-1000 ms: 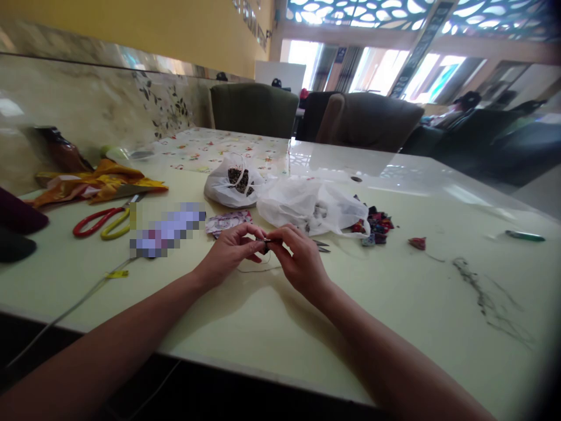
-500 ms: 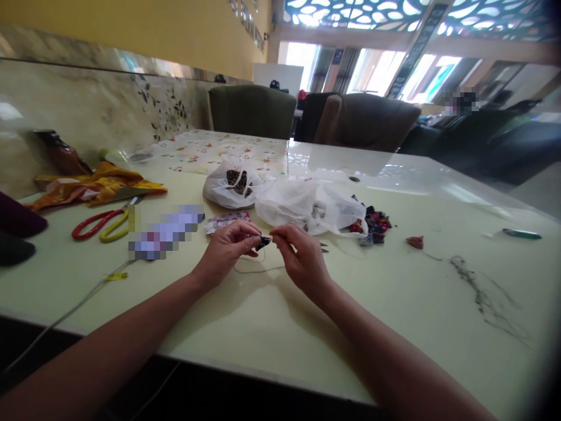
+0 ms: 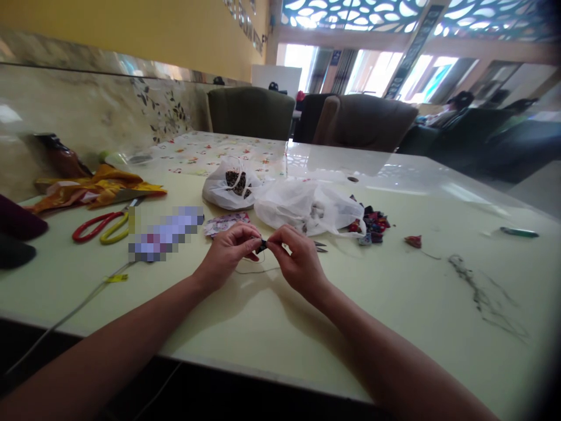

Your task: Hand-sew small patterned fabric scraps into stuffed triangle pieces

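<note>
My left hand (image 3: 230, 248) and my right hand (image 3: 297, 257) meet above the cream table (image 3: 272, 316), fingertips pinched together. Between them sits a small dark fabric piece (image 3: 262, 245), gripped by both hands. A thin thread (image 3: 256, 270) loops down from it onto the tabletop below the hands. Just beyond my right hand lie small metal snips (image 3: 321, 247). Whether a needle is in my right fingers I cannot make out.
Two white plastic bags (image 3: 307, 204) lie behind the hands, one holding dark patterned scraps (image 3: 238, 180). A heap of coloured fabric bits (image 3: 372, 223) is at the right, red-and-yellow scissors (image 3: 103, 223) and orange cloth (image 3: 94, 186) at the left. Loose threads (image 3: 480, 292) are far right.
My right hand drew slightly away from the left half a second ago, then came back so that the fingertips meet again on the fabric piece. The view shifted slightly.
</note>
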`<state>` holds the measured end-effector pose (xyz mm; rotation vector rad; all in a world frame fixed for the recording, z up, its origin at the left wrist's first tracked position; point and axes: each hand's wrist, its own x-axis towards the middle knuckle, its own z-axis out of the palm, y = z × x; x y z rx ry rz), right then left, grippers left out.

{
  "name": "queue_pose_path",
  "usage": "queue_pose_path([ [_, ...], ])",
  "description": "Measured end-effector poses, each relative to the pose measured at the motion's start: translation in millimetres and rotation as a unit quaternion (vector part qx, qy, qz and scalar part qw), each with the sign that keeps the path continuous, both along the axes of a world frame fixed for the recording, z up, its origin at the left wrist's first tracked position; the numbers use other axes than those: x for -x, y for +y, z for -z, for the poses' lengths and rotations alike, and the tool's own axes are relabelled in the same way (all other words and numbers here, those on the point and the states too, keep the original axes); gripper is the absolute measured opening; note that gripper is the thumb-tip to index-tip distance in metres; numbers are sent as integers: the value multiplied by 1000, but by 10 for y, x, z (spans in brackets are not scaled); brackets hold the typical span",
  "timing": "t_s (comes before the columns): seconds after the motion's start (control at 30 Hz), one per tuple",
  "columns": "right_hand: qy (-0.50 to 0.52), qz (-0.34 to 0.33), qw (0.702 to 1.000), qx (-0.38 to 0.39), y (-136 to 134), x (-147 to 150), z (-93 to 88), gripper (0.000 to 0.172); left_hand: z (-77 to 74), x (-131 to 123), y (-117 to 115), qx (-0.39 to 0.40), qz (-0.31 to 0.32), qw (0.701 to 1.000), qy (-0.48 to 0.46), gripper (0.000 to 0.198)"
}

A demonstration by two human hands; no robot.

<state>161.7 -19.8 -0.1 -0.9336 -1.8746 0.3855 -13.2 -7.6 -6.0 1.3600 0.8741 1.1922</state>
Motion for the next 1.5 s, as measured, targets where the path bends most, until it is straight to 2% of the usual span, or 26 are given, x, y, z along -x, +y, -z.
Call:
queue_pose_path([
  [0.17,1,-6,1000,9,41,-14,18,14,13,2,7,19,-12,1000,-12,24],
  [0.33,25,6,1000,-15,83,-40,62,6,30,26,28,27,-37,999,-29,25],
  [0.6,7,-11,1000,-27,44,-18,51,9,58,16,25,40,-22,998,-36,24],
  [1.1,-6,-11,1000,-21,57,-23,56,8,66,19,25,9,-10,1000,-26,19],
  [1.2,-25,-16,999,-14,58,-28,59,7,61,18,22,-13,-14,1000,-12,18],
  [1.4,-115,4,993,-40,61,-51,43,8,23,8,2,-109,-32,991,65,14],
  [1.5,-131,-20,990,-42,63,-62,16,12,16,6,-11,-132,-35,987,84,13],
])
